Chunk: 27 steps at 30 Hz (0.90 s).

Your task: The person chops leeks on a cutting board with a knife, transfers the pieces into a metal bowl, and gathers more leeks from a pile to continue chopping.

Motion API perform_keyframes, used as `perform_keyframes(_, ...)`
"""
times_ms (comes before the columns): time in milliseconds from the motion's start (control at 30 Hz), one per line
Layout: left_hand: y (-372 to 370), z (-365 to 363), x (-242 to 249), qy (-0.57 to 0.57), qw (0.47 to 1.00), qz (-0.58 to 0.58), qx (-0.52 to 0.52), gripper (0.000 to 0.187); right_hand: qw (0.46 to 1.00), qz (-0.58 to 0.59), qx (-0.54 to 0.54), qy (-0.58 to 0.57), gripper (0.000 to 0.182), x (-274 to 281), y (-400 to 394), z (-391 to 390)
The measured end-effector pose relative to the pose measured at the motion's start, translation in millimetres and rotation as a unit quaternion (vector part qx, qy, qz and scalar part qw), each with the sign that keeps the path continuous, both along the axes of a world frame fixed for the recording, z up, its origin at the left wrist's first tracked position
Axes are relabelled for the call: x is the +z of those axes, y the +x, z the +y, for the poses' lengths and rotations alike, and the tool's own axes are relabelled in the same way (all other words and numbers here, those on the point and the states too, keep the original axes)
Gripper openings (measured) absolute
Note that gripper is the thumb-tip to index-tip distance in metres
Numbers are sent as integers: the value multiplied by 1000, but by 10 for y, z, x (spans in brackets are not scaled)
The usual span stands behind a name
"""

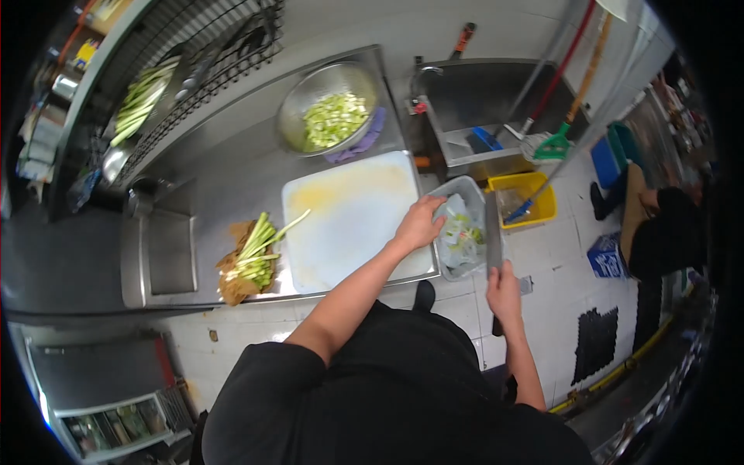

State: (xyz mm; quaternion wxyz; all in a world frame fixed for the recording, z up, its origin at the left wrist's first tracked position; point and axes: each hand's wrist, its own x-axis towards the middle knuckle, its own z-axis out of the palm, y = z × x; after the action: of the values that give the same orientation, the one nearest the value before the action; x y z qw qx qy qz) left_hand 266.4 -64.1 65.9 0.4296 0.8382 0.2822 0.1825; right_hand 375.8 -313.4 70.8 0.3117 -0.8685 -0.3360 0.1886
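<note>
My left hand (421,225) reaches past the right edge of the white cutting board (353,225), over the rim of a grey plastic bin (459,273). Its fingers are apart, with nothing visible in them. Inside the bin are a clear plastic bag and vegetable scraps (463,232). My right hand (504,293) grips a long wide-bladed knife (494,232) by its dark handle, the blade upright beside the bin's right side. Long green stalks (256,252), like celery, lie on brown paper (235,291) left of the board. Chopped green pieces (335,120) fill part of a metal bowl (291,116).
A purple cloth (368,139) lies by the bowl. To the right are a steel sink (465,93), a yellow bucket (542,203), and mops and brooms with long handles. A small basin (170,248) is at left. Another person (666,232) is at far right, beside a blue box (608,256).
</note>
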Motion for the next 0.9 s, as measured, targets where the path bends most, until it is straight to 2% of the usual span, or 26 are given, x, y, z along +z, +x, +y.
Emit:
perform_keyframes(33,-118,160,-76,6,1000,7,13,35,1000,7,13,6,18,36,20,-52)
perform_keyframes(100,-521,608,-268,33,987,-4,156,34,999,43,-2,-7,18,99,42,-153)
perform_keyframes(133,-826,838,-262,113,972,18,204,38,999,47,5,-5,18,82,23,-182)
perform_keyframes(200,-1564,1243,-284,275,903,180,276,36,998,61,24,-2,17,60,3,-229)
perform_keyframes(233,-1909,1384,-225,277,865,310,280,29,998,61,25,-1,17,38,-12,-226)
perform_keyframes(300,-2402,1415,-251,220,806,444,324,23,994,79,77,21,18,-30,-99,-174)
perform_keyframes(333,-2456,1383,-217,221,806,443,325,23,994,78,77,22,18,-38,-158,-117)
perform_keyframes(400,-2512,1324,-156,229,852,420,214,18,988,77,130,25,19,-23,-309,58)
perform_keyframes(433,-2419,1198,-145,227,880,378,177,16,989,74,130,21,19,29,-376,165)
perform_keyframes(467,-2315,1051,-150,222,882,377,174,16,984,68,165,18,18,84,-458,283)
perform_keyframes(533,-2084,762,-202,144,954,250,83,16,977,48,209,-2,17,108,-617,475)
perform_keyframes(667,-1918,401,-287,127,971,194,66,21,962,7,264,-68,17,100,-826,760)
perform_keyframes(767,-2027,362,-225,105,972,192,86,27,966,16,252,-59,19,376,-1045,902)
perform_keyframes(900,-2194,389,-144,126,978,150,64,26,961,-1,263,-85,18,330,-1300,1086)
